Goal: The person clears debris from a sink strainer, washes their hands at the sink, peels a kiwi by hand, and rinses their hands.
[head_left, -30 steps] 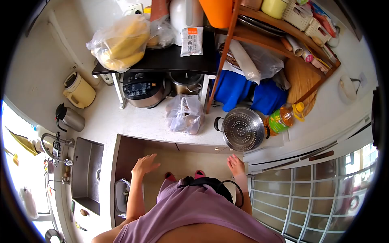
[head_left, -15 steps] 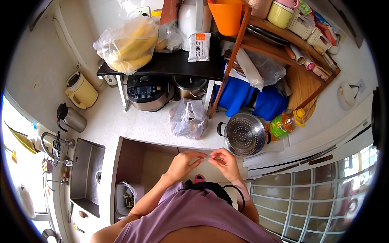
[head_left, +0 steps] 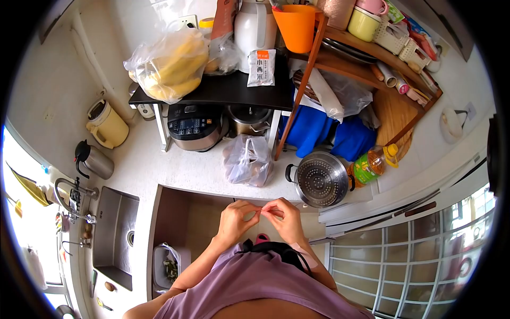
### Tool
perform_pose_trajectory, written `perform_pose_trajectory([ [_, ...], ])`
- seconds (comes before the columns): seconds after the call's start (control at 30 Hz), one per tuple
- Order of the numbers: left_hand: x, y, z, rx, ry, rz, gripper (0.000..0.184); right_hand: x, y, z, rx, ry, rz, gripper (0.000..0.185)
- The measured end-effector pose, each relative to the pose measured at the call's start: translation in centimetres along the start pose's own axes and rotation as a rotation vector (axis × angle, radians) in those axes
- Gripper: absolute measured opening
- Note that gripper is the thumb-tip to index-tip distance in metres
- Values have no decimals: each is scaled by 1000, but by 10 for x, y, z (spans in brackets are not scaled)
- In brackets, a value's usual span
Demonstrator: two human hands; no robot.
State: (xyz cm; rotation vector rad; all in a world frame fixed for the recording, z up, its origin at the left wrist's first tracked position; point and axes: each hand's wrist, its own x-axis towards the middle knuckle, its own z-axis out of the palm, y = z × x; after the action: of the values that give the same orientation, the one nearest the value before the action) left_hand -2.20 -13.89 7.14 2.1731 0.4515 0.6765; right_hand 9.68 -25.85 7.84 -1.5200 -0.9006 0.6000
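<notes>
My left hand (head_left: 234, 220) and my right hand (head_left: 285, 219) meet in front of my body, below the counter edge, with thumbs and fingers pinched and the fingertips touching or nearly so. Whatever is between the fingertips is too small to make out. On the counter just beyond them sits a tied clear plastic bag (head_left: 248, 160) with roundish items inside. A steel steamer pot (head_left: 320, 179) with a perforated insert stands to the right, beside an oil bottle (head_left: 370, 166) with a yellow cap.
A black shelf (head_left: 223, 87) bears bagged bananas (head_left: 172, 66), a white packet (head_left: 261, 68) and a white kettle (head_left: 255, 32); a rice cooker (head_left: 194, 127) is underneath. The sink (head_left: 114, 228) lies left, a bin (head_left: 178, 266) below the counter. A wooden rack (head_left: 350, 61) stands right.
Both hands, spread apart and open a second ago, came together at the fingertips. Since half a second ago they have shifted slightly left, and a small clear thing between them no longer shows.
</notes>
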Motion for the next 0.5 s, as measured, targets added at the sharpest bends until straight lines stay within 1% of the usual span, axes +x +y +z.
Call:
perform_pose_trajectory([
  [0.03,0,0,0,0,-3,5,14,0,-1,1,-13,7,-17,13],
  [0.1,1,-2,-1,-118,25,-30,14,0,-4,2,-26,21,-35,13],
  [0.2,0,-2,-6,-106,23,-50,15,-2,-5,3,-44,-1,-37,12],
  [0.23,0,-2,-6,-106,18,-47,15,-3,-5,4,-94,-24,-90,15],
  [0.27,-1,-3,-5,-66,52,-70,14,-4,-4,6,-145,-48,-144,18],
  [0.33,0,-4,-3,-27,85,-90,12,-5,-15,12,-131,-34,-170,19],
  [0.37,1,-4,-2,-49,156,-134,11,-5,-19,16,-115,-26,-194,19],
  [0.4,1,-4,-1,-72,227,-178,11,-6,-17,19,-61,12,-169,20],
  [0.43,1,-4,-2,-73,226,-176,11,-7,-14,19,-61,14,-170,20],
  [0.5,0,-3,-3,-200,228,-224,11,-8,-8,16,-132,47,-145,19],
])
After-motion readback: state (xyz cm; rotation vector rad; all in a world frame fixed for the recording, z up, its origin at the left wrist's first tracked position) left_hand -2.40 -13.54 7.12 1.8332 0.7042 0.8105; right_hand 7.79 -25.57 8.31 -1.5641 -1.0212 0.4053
